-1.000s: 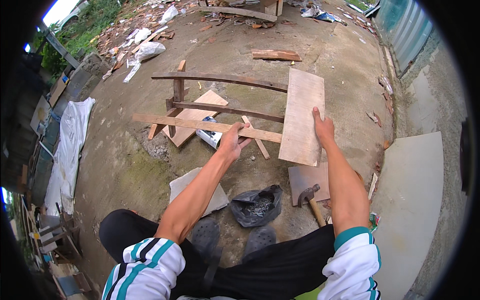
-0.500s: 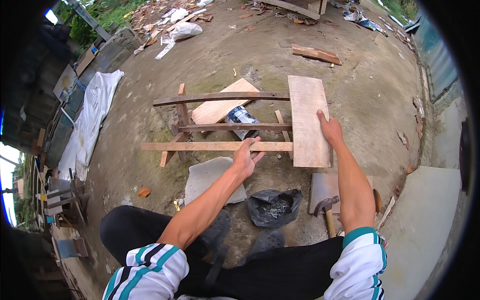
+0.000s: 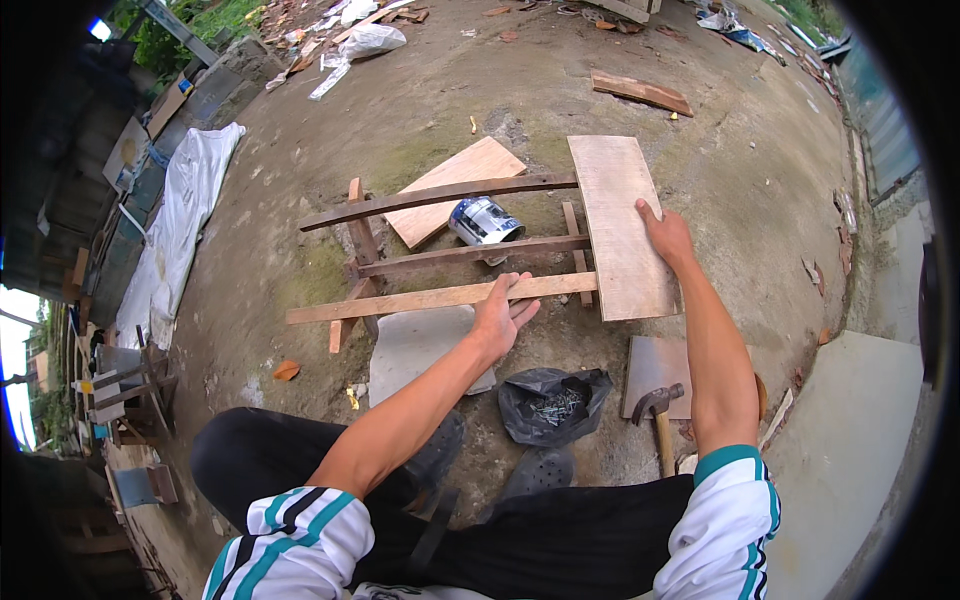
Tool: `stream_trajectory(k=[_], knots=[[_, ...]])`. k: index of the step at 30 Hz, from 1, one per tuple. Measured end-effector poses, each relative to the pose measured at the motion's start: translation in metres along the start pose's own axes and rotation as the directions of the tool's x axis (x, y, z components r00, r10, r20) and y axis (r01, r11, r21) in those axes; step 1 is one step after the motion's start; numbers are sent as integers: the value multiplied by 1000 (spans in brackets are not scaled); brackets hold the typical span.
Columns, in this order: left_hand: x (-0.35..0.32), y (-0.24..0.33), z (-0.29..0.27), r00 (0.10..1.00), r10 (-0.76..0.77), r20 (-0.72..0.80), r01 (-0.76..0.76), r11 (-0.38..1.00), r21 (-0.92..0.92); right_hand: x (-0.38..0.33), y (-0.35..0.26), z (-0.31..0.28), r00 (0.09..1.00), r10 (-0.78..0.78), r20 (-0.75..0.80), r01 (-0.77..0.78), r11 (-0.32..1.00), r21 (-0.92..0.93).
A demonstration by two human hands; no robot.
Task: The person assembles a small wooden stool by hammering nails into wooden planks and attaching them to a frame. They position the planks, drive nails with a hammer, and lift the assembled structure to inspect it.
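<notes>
A wooden frame of long slats and shorter cross pieces stands in front of me. My left hand is wrapped round its nearest slat, towards the right part. Across the right ends of the slats lies a flat, pale board. My right hand grips that board by its right edge, thumb on top; the fingers underneath are hidden. Beyond the middle slat, a blue and white can lies tilted on the ground. Another pale board rests partly behind the far slat.
By my feet sits a black plastic bag holding nails. A hammer leans on a flat square sheet at the right. A grey slab lies under the near slat. Farther off is a reddish-brown plank.
The frame has turned slightly anticlockwise: its left end is nearer me, and its right end with the board has shifted away. Both hands keep their grip.
</notes>
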State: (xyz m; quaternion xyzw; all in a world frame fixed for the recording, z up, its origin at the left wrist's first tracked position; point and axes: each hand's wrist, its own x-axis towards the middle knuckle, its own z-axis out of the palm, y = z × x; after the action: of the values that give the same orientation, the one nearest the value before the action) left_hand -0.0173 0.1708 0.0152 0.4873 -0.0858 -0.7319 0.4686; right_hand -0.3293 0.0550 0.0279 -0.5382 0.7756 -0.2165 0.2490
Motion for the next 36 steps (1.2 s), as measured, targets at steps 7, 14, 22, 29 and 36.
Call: stream_trajectory(k=[7, 14, 22, 29, 36], knots=[[4, 5, 12, 994, -79, 77, 69, 991, 116, -3, 28, -10, 996, 35, -81, -41, 996, -80], [-22, 11, 3, 829, -558, 34, 460, 715, 526, -33, 7, -15, 1000, 23, -18, -24, 999, -38], [15, 140, 18, 890, 325, 321, -250, -240, 938, -42, -2, -13, 988, 64, -139, -100, 956, -275], [57, 203, -77, 668, 516, 536, -12, -713, 701, -38, -27, 12, 958, -284, -41, 231, 847, -479], [110, 214, -65, 702, 350, 620, -167, -766, 621, -48, -41, 36, 956, -285, -71, 206, 822, -531]])
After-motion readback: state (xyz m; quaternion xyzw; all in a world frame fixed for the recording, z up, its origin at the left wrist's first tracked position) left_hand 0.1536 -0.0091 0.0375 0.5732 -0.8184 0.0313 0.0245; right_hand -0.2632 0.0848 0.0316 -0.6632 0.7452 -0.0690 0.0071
